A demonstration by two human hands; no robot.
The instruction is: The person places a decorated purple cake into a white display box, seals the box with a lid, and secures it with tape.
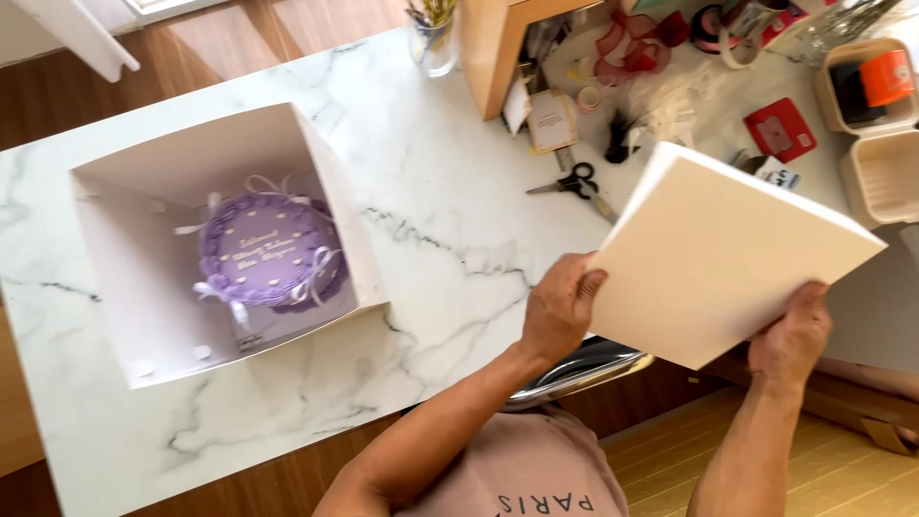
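Both my hands hold a white square box lid (723,254) tilted above the right part of the marble table (450,220). My left hand (560,304) grips its left edge and my right hand (790,330) grips its lower right edge. To the left stands an open white cake box (144,268). Inside it sits a round purple cake (270,254) with white ribbon bows and white script on top. The lid is well apart from the box.
Black-handled scissors (567,182) lie near the lid's top corner. Behind are a wooden stand (493,53), a glass jar (433,38), ribbon rolls (637,48), a red card (780,127) and a beige lidded container (876,144). A metal chair edge (584,369) sits below the table.
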